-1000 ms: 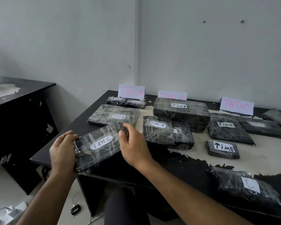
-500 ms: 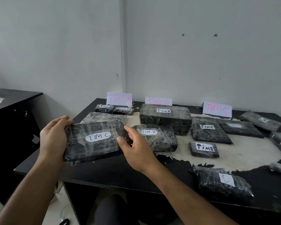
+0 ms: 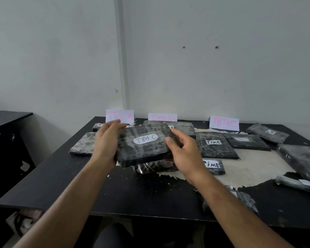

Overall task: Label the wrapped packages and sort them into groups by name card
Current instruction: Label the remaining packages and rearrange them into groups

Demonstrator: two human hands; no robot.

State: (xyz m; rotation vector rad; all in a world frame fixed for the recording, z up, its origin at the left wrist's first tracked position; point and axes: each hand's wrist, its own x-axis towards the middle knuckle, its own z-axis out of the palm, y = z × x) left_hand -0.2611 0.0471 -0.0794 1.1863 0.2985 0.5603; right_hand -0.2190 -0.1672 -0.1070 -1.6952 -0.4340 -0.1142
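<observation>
Both hands, left hand (image 3: 106, 142) and right hand (image 3: 184, 151), are gripping the flat black plastic-wrapped "TIM C" package (image 3: 143, 145) above the black tabletop (image 3: 115, 190); labelled already, sorting pending: pink-lettered "TIM C" card (image 3: 224, 122) and its packages lying right of the grip.

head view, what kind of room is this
Probably a plain back room or makeshift sorting area, not a shop: bare pale walls, a worn black table with peeling top, and handwritten name cards like TIM C propped behind wrapped packages.
</observation>
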